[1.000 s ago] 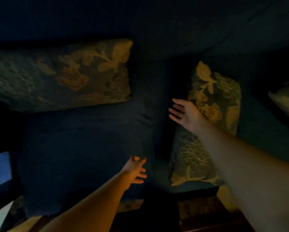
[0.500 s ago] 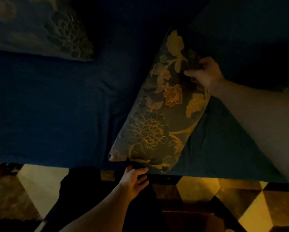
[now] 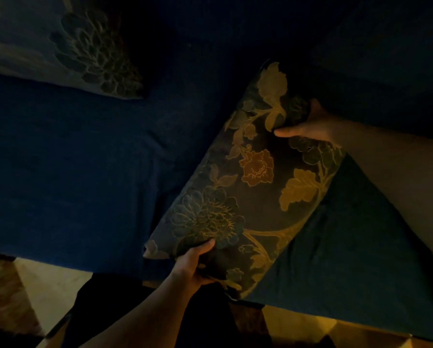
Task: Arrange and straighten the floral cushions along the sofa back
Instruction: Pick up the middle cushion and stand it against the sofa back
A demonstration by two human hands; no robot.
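Observation:
A dark floral cushion [image 3: 250, 187] with gold leaves and an orange flower lies tilted on the blue sofa seat [image 3: 72, 167], running from lower left to upper right. My left hand [image 3: 194, 264] grips its near lower edge. My right hand [image 3: 308, 124] holds its far upper edge, thumb on the top face. A second floral cushion [image 3: 67, 46] rests against the sofa back at the upper left, partly out of frame. The room is dim.
The sofa back [image 3: 235, 26] runs across the top in deep shadow. A tiled floor [image 3: 47, 285] with light and dark patches lies below the seat's front edge. My dark-clothed legs [image 3: 140, 310] stand against the sofa front.
My left hand rose from below the seat edge and took hold of the cushion's near edge. My right hand kept its hold on the far edge. The cushion sits slightly lower in view.

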